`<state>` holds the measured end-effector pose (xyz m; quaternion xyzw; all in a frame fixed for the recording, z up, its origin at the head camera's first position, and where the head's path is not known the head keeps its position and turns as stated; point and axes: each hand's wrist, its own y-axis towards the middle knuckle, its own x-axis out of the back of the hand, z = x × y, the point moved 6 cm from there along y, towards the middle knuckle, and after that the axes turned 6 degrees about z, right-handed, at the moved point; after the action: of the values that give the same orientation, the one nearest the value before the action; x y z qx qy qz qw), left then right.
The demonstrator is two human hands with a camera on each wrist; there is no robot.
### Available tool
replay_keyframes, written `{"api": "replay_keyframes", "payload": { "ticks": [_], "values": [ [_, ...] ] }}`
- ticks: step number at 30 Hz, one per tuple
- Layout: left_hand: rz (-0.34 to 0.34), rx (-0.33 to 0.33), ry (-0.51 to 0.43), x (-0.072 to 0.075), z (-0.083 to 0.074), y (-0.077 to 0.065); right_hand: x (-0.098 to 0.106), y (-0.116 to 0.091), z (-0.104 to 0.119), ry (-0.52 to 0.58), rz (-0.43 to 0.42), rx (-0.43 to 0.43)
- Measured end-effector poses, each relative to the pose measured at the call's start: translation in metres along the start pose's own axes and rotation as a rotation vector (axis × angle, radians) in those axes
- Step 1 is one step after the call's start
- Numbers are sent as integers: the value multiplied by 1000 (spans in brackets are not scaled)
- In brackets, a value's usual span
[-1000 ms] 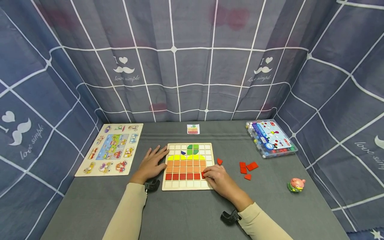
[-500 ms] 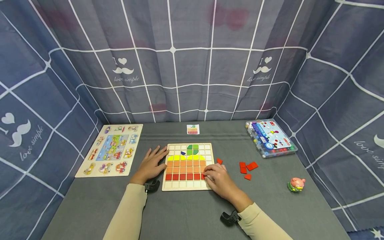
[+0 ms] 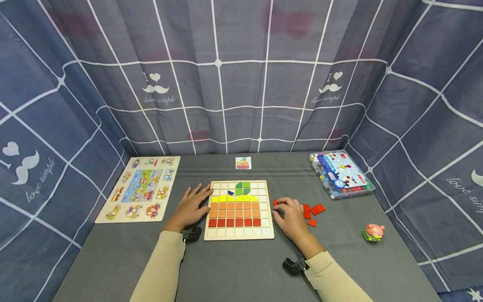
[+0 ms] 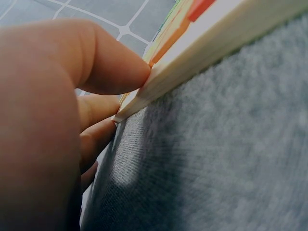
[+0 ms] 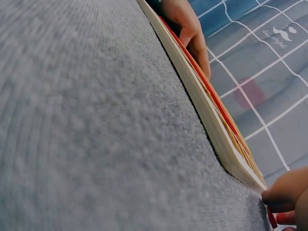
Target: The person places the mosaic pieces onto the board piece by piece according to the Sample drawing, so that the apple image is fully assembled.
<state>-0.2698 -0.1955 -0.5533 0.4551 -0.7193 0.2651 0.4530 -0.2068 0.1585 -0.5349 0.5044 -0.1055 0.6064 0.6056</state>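
A wooden grid board [image 3: 239,234] lies in the middle of the table, with a row of red square tiles [image 3: 235,222], orange tiles [image 3: 235,206], a yellow row [image 3: 234,198], green pieces [image 3: 242,188] and a small blue piece [image 3: 231,193]. My left hand [image 3: 190,208] rests against the board's left edge, its fingers spread; the left wrist view shows the thumb touching the edge. Off the board's right edge is my right hand [image 3: 292,218], fingers bent loosely at a loose red tile [image 3: 275,202]. Its fingertips are beside that tile, which also shows under the thumb in the right wrist view.
Several more loose red tiles [image 3: 318,208] lie right of my right hand. A small pattern card [image 3: 243,162] is behind the board. A picture puzzle board [image 3: 166,209] lies left, a clear plastic bead case [image 3: 351,192] back right, and a pink-headed figurine [image 3: 373,233] at right.
My right hand has let go of a red tile at the right end of the red row and moved right, off the board, to a loose red tile. The left hand stays put.
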Motion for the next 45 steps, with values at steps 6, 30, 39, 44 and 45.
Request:
{"api": "replay_keyframes", "payload": {
  "ticks": [6, 30, 39, 44, 45],
  "values": [
    [13, 11, 6, -3, 2, 0, -2, 0, -3, 3, 20, -36],
    [-12, 4, 15, 0, -1, -1, -1, 9, 11, 17, -5, 55],
    [-10, -5, 9, 2, -1, -2, -20, 16, 57, 89, 4, 262],
    [-9, -10, 11, 2, -3, -2, -38, 16, 86, 130, 67, 342],
    [-11, -11, 12, 2, -3, -2, -42, 16, 93, 130, 87, 353]
  ]
}}
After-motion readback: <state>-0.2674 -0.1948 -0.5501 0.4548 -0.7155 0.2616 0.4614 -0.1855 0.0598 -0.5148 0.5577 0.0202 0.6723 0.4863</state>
